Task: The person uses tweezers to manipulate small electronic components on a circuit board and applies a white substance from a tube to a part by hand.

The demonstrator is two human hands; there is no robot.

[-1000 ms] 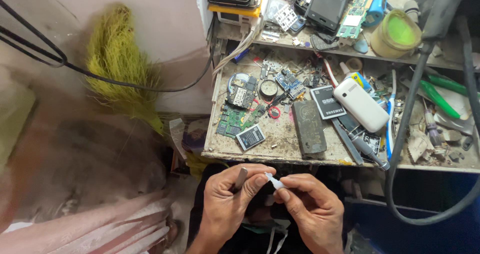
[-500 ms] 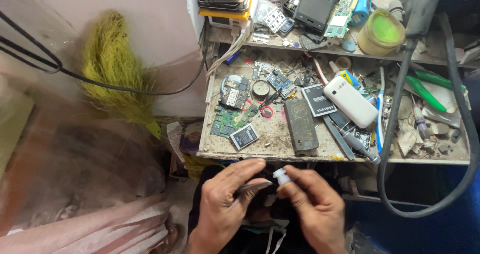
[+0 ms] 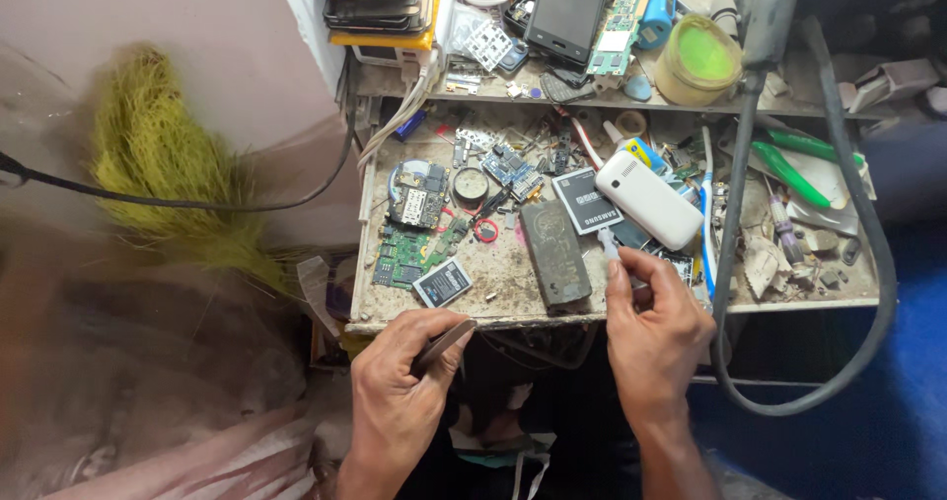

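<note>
Small white-tipped tool [image 3: 608, 247] — pinched in the right hand [image 3: 653, 334] beside the grimy dark handset [image 3: 555, 253]; thin dark strip [image 3: 443, 345] gripped by the left hand [image 3: 402, 393] — best kept steady over the bench edge [image 3: 473, 315].

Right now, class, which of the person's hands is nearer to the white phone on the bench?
Right. The right hand is just below the white phone, fingertips close to it; the left hand is far off to its lower left, at the bench edge.

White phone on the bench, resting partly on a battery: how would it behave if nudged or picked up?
The white phone looks rigid, so it likely lifts as one stiff piece. Its smooth, rounded shell may be slippery. It lies across a battery and clutter, so a push would probably rock or slide it, not roll it.
</note>
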